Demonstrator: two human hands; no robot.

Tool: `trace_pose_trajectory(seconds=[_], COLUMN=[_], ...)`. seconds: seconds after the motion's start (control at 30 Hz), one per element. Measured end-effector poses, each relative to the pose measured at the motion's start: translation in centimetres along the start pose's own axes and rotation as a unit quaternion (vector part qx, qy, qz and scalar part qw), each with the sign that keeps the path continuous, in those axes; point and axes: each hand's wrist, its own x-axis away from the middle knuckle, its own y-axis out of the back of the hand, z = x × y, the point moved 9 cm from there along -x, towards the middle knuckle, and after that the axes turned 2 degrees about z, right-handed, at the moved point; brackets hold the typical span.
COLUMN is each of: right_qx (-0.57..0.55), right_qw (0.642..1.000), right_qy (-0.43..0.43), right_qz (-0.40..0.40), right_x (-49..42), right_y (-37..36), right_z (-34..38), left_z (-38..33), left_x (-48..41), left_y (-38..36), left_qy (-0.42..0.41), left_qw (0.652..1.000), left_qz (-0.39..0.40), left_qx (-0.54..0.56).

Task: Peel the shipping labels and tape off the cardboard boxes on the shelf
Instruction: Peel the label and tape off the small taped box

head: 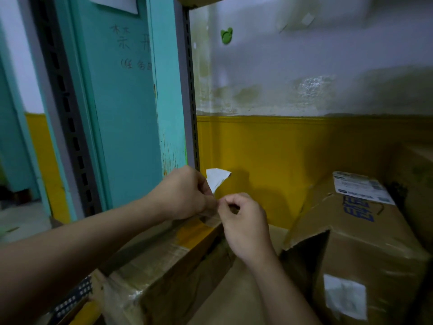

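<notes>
My left hand pinches a torn white label piece that sticks up above its fingers. My right hand is curled beside it, fingertips meeting the left hand's at the far end of a taped cardboard box; it seems to pinch clear tape there. To the right stands a second cardboard box with a shipping label on its top and a white label remnant on its near side.
A slotted metal shelf post rises just behind my hands. Behind the boxes is a yellow and white wall; a teal door stands at the left. The cardboard-lined shelf floor shows between the boxes.
</notes>
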Motion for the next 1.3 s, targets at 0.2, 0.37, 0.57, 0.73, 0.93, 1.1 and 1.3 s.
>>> trace_pose_trajectory(seconds=[0.2, 0.37, 0.57, 0.73, 0.93, 1.1, 1.3], right_qx=[0.007, 0.020, 0.020, 0.017, 0.012, 0.017, 0.008], right_qw=[1.000, 1.000, 0.999, 0.998, 0.995, 0.995, 0.997], right_qy=[-0.003, -0.010, -0.030, -0.043, -0.052, -0.044, -0.040], right_qz=[0.008, -0.013, -0.028, -0.052, -0.090, -0.084, -0.063], right_x=[0.2, 0.1, 0.2, 0.1, 0.1, 0.0, -0.1], right_y=[0.1, 0.2, 0.2, 1.0, 1.9, 1.9, 1.7], right_z=[0.2, -0.1, -0.5, -1.0, -1.6, -1.6, -1.6], left_z=[0.0, 0.7, 0.4, -0.5, -0.2, 0.5, 0.1], left_x=[-0.5, -1.2, -0.8, -0.9, -0.8, -0.4, -1.0], left_y=[-0.3, -1.2, -1.8, -1.3, -1.6, -1.9, -1.6], left_qy=[0.033, 0.058, 0.072, 0.030, -0.019, -0.027, -0.019], left_qw=[0.999, 0.997, 0.993, 0.998, 0.998, 0.996, 0.995], left_qz=[0.020, 0.048, 0.086, 0.050, 0.054, 0.061, 0.059], left_qx=[-0.004, -0.007, 0.034, 0.017, 0.025, 0.064, 0.084])
